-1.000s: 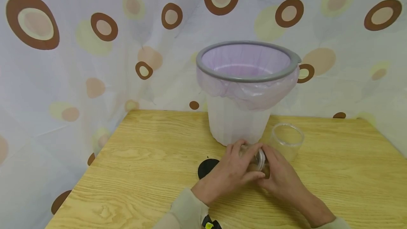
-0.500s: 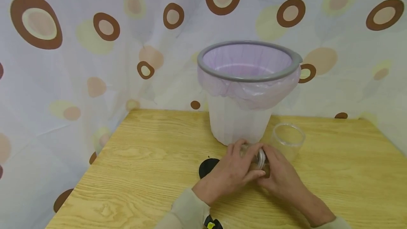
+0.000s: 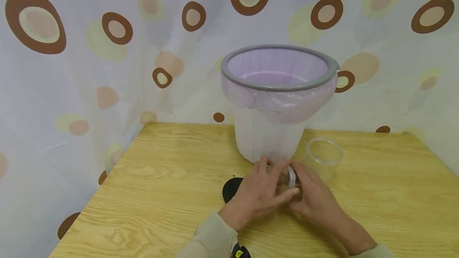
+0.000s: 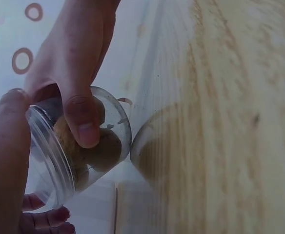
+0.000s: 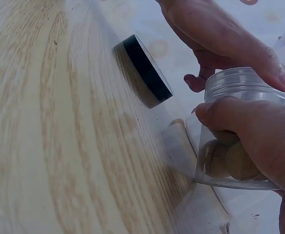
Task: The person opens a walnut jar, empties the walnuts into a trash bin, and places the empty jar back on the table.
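Observation:
A clear jar (image 5: pixel 233 92) with a threaded mouth lies tilted just above the table, the mouth toward the left hand. Several brown round lumps (image 5: pixel 240 163) sit inside it. My right hand (image 3: pixel 317 198) grips the jar's body, its thumb lying along the wall in the right wrist view. At the mouth end, my left hand (image 3: pixel 258 188) curls its fingers and thumb about the rim; in the head view it hides much of the jar. Left of the hands, a black lid (image 3: pixel 230 188) rests on the table, partly covered by the left hand.
A white bin (image 3: pixel 269 138) with a grey rim and a pinkish liner stands right behind the hands. Beside it at the right is a clear open container (image 3: pixel 322 170). The wooden table (image 3: pixel 172 194) ends at a patterned curtain (image 3: pixel 197 71).
Both hands keep their hold on the jar. The left fingers have shifted slightly leftward, and the jar's rim has moved a little left.

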Demonstrator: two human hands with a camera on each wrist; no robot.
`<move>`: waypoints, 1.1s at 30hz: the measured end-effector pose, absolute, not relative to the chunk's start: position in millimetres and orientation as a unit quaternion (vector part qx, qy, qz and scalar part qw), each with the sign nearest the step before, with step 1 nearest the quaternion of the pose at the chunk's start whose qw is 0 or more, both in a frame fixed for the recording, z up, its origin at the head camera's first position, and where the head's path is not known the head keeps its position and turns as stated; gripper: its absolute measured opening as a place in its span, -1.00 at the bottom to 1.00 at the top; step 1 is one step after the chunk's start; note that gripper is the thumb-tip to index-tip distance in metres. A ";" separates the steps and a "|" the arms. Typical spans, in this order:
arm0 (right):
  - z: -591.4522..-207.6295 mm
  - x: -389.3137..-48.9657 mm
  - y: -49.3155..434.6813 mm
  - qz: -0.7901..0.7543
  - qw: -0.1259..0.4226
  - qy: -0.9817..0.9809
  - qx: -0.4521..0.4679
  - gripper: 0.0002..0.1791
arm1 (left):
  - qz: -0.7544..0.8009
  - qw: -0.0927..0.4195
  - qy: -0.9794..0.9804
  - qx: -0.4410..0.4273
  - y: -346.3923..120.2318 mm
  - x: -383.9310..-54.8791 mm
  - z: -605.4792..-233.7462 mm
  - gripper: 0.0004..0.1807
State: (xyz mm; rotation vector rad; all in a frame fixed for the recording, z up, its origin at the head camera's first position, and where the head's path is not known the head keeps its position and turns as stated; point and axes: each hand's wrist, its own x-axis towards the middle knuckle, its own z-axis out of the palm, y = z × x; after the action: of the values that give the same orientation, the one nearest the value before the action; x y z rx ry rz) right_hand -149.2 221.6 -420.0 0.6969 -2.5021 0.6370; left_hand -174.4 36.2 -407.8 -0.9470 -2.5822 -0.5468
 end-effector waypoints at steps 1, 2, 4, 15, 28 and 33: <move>-419.7 -149.1 220.8 0.238 0.227 -0.910 0.252 0.07 | -0.195 0.180 -0.904 -0.335 36.6 -175.1 -408.7 -0.30; -419.5 -149.0 220.1 0.244 0.223 -0.910 0.250 0.06 | -0.198 0.194 -0.900 -0.338 37.2 -175.8 -409.8 -0.32; -419.5 -148.7 218.5 0.255 0.214 -0.910 0.246 0.04 | -0.204 0.217 -0.892 -0.341 38.0 -176.2 -412.5 -0.34; -419.9 -149.3 214.4 0.249 0.236 -0.902 0.262 0.05 | -0.230 0.221 -0.890 -0.326 39.2 -173.5 -418.4 -0.38; -425.5 -152.0 214.4 0.197 0.285 -0.898 0.270 0.04 | -0.326 0.073 -0.906 -0.259 40.7 -170.1 -414.8 -0.29; -423.7 -152.3 216.2 0.199 0.272 -0.904 0.263 0.08 | -0.287 0.071 -0.914 -0.279 35.9 -170.7 -405.7 -0.21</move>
State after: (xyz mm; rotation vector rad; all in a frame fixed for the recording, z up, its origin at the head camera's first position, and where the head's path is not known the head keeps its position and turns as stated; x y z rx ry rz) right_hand -152.3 216.2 -423.7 0.7079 -2.4331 0.5350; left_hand -170.7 35.9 -405.7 -0.8402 -2.7480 -0.8624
